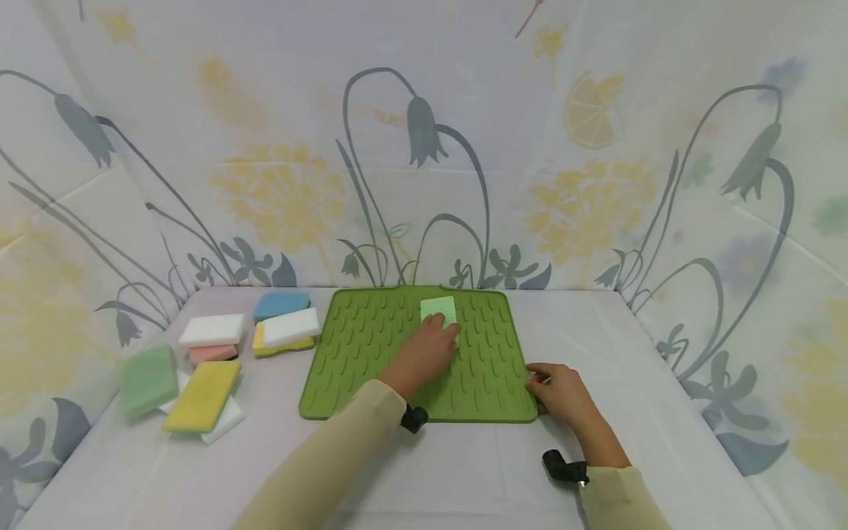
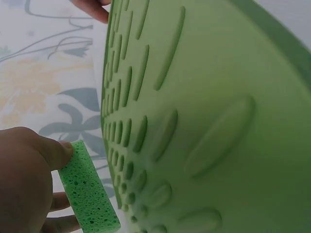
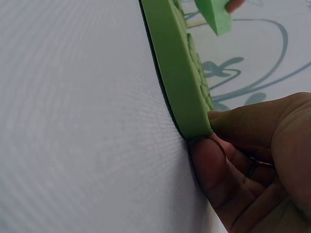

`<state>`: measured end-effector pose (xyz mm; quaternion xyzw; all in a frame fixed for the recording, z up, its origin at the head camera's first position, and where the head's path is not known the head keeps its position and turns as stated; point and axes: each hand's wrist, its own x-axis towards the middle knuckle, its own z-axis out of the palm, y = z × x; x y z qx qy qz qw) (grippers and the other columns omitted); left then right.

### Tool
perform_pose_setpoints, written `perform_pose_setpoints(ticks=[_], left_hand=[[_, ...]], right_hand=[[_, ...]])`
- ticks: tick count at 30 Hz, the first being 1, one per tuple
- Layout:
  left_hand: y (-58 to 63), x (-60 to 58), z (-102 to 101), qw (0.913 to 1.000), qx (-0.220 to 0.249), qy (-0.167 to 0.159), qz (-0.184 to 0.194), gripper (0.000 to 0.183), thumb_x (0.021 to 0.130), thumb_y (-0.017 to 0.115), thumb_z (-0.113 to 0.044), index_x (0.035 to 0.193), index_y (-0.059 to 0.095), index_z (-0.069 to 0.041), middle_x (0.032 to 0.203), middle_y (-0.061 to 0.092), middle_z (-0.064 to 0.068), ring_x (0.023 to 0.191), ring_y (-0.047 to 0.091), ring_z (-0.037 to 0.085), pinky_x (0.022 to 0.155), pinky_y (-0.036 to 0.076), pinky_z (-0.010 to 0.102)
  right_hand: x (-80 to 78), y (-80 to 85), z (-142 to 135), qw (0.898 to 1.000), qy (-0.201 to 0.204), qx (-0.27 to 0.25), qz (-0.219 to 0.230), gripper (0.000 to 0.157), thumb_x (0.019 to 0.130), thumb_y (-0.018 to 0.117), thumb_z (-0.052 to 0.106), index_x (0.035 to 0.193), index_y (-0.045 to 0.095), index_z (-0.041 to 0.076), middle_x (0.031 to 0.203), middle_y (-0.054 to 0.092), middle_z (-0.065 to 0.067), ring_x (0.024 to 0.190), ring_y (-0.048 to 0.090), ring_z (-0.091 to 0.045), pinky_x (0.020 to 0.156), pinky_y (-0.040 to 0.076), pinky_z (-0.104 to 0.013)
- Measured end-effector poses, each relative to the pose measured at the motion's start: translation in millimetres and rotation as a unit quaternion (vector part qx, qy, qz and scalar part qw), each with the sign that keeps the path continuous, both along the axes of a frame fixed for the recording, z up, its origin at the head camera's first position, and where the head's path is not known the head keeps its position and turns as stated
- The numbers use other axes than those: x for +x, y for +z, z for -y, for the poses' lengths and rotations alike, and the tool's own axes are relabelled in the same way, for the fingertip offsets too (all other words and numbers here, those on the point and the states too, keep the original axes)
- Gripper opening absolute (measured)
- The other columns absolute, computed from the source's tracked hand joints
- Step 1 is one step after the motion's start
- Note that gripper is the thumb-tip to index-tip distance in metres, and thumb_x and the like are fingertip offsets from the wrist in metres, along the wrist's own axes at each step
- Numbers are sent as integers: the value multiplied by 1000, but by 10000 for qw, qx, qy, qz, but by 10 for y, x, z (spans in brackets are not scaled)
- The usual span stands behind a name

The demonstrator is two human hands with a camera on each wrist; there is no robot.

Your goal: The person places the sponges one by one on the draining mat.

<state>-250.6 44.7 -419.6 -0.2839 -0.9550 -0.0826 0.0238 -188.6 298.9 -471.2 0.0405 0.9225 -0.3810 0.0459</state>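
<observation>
A light green sponge (image 1: 439, 305) with a pitted face (image 2: 90, 191) is pinched between the thumb and fingers of my left hand (image 1: 427, 350). It is held over the far middle of a green ridged mat (image 1: 493, 368). The mat lies on the white-covered table. At its right edge, near the front corner, my right hand (image 1: 563, 394) pinches the rim. The right wrist view shows the thumb on the ridged side and a fingertip at the underside of the mat's edge (image 3: 177, 73).
Several sponges lie left of the mat: a blue one (image 1: 281, 304), a white one (image 1: 212, 330) over a pink one (image 1: 212, 354), and a white one (image 1: 290, 327) over a yellow one. Nearer sit a green sponge (image 1: 148, 379) and a yellow sponge (image 1: 202, 397) on white. A flowered cloth (image 1: 424, 184) hangs behind.
</observation>
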Motion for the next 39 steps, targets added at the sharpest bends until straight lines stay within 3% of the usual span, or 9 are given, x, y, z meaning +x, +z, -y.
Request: perform_pose_setpoints(ticks=[12,26,33,39], left_hand=[[-20,-121,-218,9993,-184,-141,-279,30,103,46,-23,132,52,-14,130,51,17,123,51,34,89,53,35],[-72,-228,-607,9988,-361,-30,329,35,105,39,-18,139,49,-19,141,45,14,133,43,31,85,55,37],[-85,-237,-820,9980,-616,-104,-11,31,105,41,-20,133,53,-18,134,48,13,123,49,29,78,55,34],[-70,-254,-934,9969,-791,-23,25,32,106,36,-15,132,54,-17,136,47,12,125,47,27,81,55,33]], right_hand=[[-14,6,4,10000,-46,-49,-22,41,91,61,10,131,58,-1,103,65,-11,73,61,-13,55,54,-28],[-4,7,-23,10000,-61,30,-53,40,91,62,11,130,60,1,101,66,-9,69,61,-12,55,53,-27],[-1,13,-26,10000,-65,-24,-65,39,90,61,12,128,61,1,101,66,-11,70,61,-12,55,53,-27],[1,9,-16,9998,-29,-4,-177,38,90,63,11,126,62,0,97,67,-10,65,61,-11,53,52,-27]])
